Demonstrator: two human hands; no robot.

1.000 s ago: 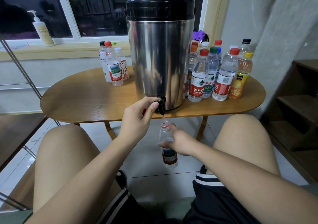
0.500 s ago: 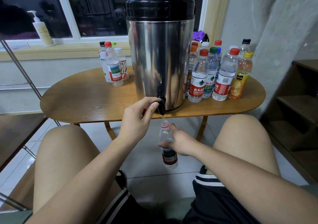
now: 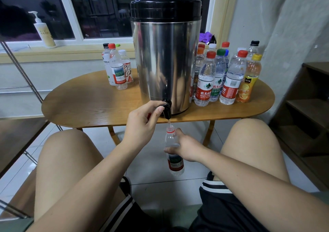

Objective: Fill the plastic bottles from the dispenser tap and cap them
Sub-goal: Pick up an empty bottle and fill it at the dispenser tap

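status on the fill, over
Left hand pinches tap. Right hand holds bottle under it, water running in. Nothing in the way.

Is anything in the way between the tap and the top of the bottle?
No, nothing visible. The bottle, gripped by the right hand, sits under the tap with its neck open, and only a thin stream of water runs between them. The left hand holds the tap lever.

There is one wide-angle view, worn on the head of a seated person. It faces forward and down over both thighs (image 3: 71,160) in the near field. The desk (image 3: 92,107) and dispenser (image 3: 163,62) stand close ahead, the window (image 3: 99,8) far behind, and a shelf (image 3: 306,107) at the right edge.
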